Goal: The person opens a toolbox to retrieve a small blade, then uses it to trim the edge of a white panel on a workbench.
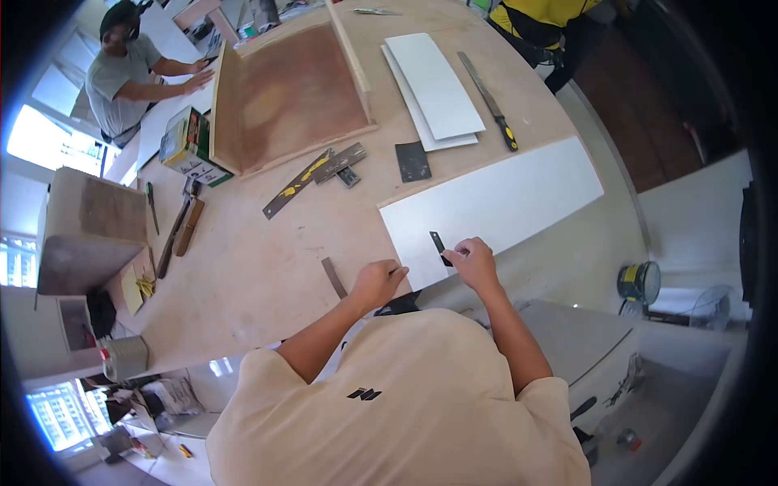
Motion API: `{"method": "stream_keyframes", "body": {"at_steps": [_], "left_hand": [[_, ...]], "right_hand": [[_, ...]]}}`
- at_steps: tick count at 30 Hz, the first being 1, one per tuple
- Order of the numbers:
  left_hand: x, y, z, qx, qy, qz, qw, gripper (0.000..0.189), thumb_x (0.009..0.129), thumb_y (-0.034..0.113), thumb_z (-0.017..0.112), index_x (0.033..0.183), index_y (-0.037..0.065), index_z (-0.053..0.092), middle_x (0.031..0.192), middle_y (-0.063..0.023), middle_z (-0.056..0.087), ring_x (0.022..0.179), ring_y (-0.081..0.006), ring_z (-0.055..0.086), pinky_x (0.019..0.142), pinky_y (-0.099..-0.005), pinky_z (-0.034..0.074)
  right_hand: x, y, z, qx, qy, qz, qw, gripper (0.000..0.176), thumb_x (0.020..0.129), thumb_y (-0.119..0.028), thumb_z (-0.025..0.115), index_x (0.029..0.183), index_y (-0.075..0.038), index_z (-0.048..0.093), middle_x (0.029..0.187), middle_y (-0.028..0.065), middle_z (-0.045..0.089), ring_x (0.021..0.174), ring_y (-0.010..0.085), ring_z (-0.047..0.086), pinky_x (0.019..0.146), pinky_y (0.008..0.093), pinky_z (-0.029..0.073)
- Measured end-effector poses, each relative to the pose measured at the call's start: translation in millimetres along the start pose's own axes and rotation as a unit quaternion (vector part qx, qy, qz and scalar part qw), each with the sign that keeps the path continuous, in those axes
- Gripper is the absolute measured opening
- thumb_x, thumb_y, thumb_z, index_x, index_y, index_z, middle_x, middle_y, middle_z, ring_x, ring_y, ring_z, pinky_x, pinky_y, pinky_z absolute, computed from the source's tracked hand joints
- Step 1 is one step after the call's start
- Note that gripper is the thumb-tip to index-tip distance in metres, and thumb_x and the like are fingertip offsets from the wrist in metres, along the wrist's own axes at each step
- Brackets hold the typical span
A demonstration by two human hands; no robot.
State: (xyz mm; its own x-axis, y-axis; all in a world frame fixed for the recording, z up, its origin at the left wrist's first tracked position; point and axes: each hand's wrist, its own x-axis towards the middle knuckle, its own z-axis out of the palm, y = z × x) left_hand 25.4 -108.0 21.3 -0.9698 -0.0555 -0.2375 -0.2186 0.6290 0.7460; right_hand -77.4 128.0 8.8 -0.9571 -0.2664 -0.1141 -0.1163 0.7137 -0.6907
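A long white panel (502, 202) lies at the near right of the wooden worktable, its front edge toward my body. My right hand (474, 263) is closed over the panel, pinching a short, dark flat blade (438, 243) with a small hole near its far end. At the panel's left end, my left hand (379, 283) has its fingers curled in against the edge. Just left of that hand lies a narrow brown strip (333, 278). A black rectangular sheet (413, 162), perhaps sandpaper, sits beyond the panel.
Farther back are stacked white boards (433, 85), a file with a yellow-black handle (490, 105) and an open wooden box frame (304, 97). Metal scrapers (296, 186) lie mid-table, a hammer (177, 231) to the left. One co-worker (126, 77) stands far left; another person (539, 28) stands behind.
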Motion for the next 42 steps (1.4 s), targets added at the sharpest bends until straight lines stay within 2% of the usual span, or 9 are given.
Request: {"method": "stream_keyframes", "body": {"at_steps": [6, 9, 11, 13, 17, 28, 37, 38, 42], "left_hand": [[-8.7, -6.1, -22.7, -0.077, 0.011, -0.129, 0.989, 0.026, 0.097, 0.026, 0.063, 0.096, 0.001, 0.072, 0.090, -0.0229, 0.070, 0.080, -0.0352, 0.067, 0.073, -0.0444, 0.052], [-22.1, -33.0, 4.1, -0.111, 0.053, -0.102, 0.987, 0.031, 0.097, 0.029, 0.061, 0.098, 0.000, 0.070, 0.094, -0.0274, 0.068, 0.090, -0.0467, 0.065, 0.079, -0.0495, 0.052], [-33.1, -22.1, 4.1, -0.138, 0.081, -0.120, 0.980, 0.031, 0.098, 0.029, 0.059, 0.098, 0.000, 0.070, 0.094, -0.0270, 0.069, 0.091, -0.0466, 0.065, 0.081, -0.0498, 0.051], [-38.9, -16.4, 11.3, -0.168, 0.118, -0.109, 0.973, 0.029, 0.097, 0.028, 0.062, 0.098, 0.001, 0.071, 0.090, -0.0250, 0.068, 0.083, -0.0416, 0.065, 0.076, -0.0435, 0.051], [-48.8, -7.1, 21.0, -0.176, 0.112, -0.158, 0.965, 0.032, 0.097, 0.030, 0.061, 0.092, -0.001, 0.069, 0.082, -0.0245, 0.066, 0.078, -0.0402, 0.064, 0.072, -0.0446, 0.049], [-71.8, 8.4, 44.9, -0.207, 0.164, -0.204, 0.943, 0.030, 0.097, 0.028, 0.062, 0.099, 0.000, 0.071, 0.087, -0.0209, 0.070, 0.080, -0.0338, 0.067, 0.075, -0.0414, 0.052], [-100.8, -13.3, 50.1, -0.204, 0.229, -0.231, 0.923, 0.034, 0.098, 0.031, 0.061, 0.091, -0.001, 0.069, 0.076, -0.0131, 0.069, 0.070, -0.0236, 0.065, 0.068, -0.0378, 0.051], [-104.2, -15.3, 50.1, -0.235, 0.231, -0.244, 0.912, 0.036, 0.096, 0.034, 0.062, 0.090, -0.001, 0.069, 0.084, -0.0226, 0.069, 0.078, -0.0389, 0.066, 0.073, -0.0446, 0.051], [-109.5, -28.3, 54.0, -0.272, 0.223, -0.259, 0.899, 0.034, 0.096, 0.032, 0.061, 0.094, 0.000, 0.070, 0.082, -0.0198, 0.070, 0.080, -0.0357, 0.068, 0.075, -0.0444, 0.051]], "right_hand": [[17.6, 5.3, 8.9, -0.076, -0.037, 0.044, 0.995, 0.042, 0.072, -0.039, 0.086, 0.079, -0.002, 0.066, 0.086, 0.0151, 0.065, 0.081, 0.0336, 0.063, 0.074, 0.0439, 0.050], [21.9, 14.1, 19.0, -0.122, -0.030, 0.017, 0.992, 0.044, 0.070, -0.038, 0.088, 0.077, -0.002, 0.063, 0.081, 0.0140, 0.063, 0.076, 0.0315, 0.062, 0.070, 0.0423, 0.050], [24.9, 16.3, 18.7, -0.096, -0.052, 0.029, 0.994, 0.045, 0.070, -0.038, 0.088, 0.077, -0.002, 0.062, 0.080, 0.0134, 0.062, 0.075, 0.0316, 0.061, 0.069, 0.0428, 0.050], [26.7, 12.4, 16.6, -0.122, -0.065, 0.037, 0.990, 0.045, 0.070, -0.038, 0.088, 0.079, -0.002, 0.063, 0.083, 0.0139, 0.064, 0.077, 0.0317, 0.063, 0.070, 0.0435, 0.051], [29.5, 14.9, 9.1, -0.137, -0.080, 0.024, 0.987, 0.045, 0.069, -0.036, 0.089, 0.083, -0.002, 0.064, 0.088, 0.0147, 0.065, 0.081, 0.0322, 0.064, 0.073, 0.0431, 0.051], [27.7, 47.7, -5.9, -0.145, -0.076, -0.042, 0.986, 0.047, 0.071, -0.039, 0.089, 0.084, -0.001, 0.063, 0.087, 0.0155, 0.066, 0.078, 0.0321, 0.064, 0.073, 0.0428, 0.051], [-3.3, 75.3, -17.0, -0.110, -0.073, 0.077, 0.988, 0.057, 0.082, -0.053, 0.079, 0.076, 0.000, 0.058, 0.073, 0.0125, 0.061, 0.066, 0.0286, 0.059, 0.064, 0.0424, 0.049], [-3.8, 79.7, -16.2, -0.073, -0.116, 0.126, 0.983, 0.057, 0.084, -0.054, 0.077, 0.077, -0.001, 0.059, 0.072, 0.0111, 0.060, 0.065, 0.0262, 0.059, 0.063, 0.0404, 0.048], [-11.8, 91.7, -13.9, 0.145, -0.210, 0.286, 0.923, 0.057, 0.089, -0.057, 0.072, 0.083, -0.002, 0.061, 0.071, 0.0058, 0.056, 0.062, 0.0176, 0.055, 0.058, 0.0321, 0.047]]}}
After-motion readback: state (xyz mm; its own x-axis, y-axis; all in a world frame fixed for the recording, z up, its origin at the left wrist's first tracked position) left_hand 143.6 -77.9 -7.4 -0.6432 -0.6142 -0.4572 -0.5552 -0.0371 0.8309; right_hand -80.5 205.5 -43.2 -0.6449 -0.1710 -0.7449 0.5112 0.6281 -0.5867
